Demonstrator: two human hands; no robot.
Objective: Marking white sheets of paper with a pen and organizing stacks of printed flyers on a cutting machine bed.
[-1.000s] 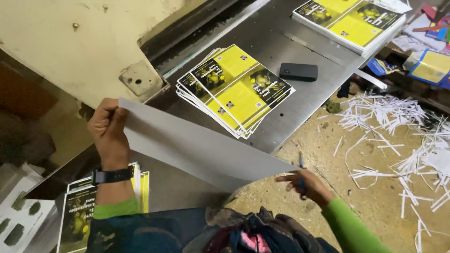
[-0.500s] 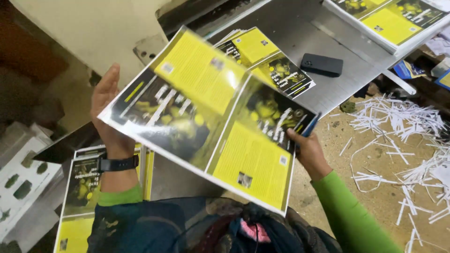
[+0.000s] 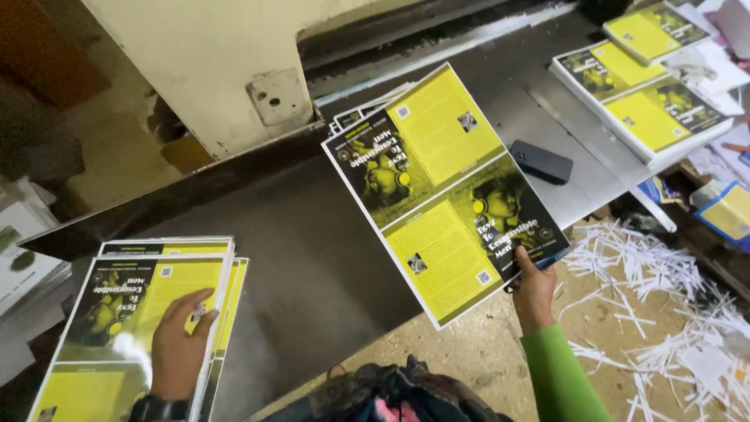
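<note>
The printed sheet (image 3: 445,191), yellow and black with 2 cover panels on it, hangs face up in the air above the grey metal table (image 3: 312,258), pinched at its lower right corner by the right hand (image 3: 533,293), thumb on top and fingers curled underneath. Its far edge overlaps a loose stack of matching sheets (image 3: 367,109) lying near the cream machine housing (image 3: 203,70). Over on the near left, the left hand (image 3: 178,344) lies flat with fingers spread on top of a second pile of sheets (image 3: 148,328), gripping nothing, just pressing the pile down.

By the look of it, this is the carry from 1 stack to the other: sheet lifted, not yet laid. The next move would call for swinging it across the bare table, squaring its edges with the pile on the left, and lifting the flat palm clear so the sheet can land.

Further out, a dark phone (image 3: 541,162) sits on the table beyond the sheet, more printed stacks (image 3: 641,94) rest at the far right, and white paper trimmings (image 3: 664,289) litter the floor.
</note>
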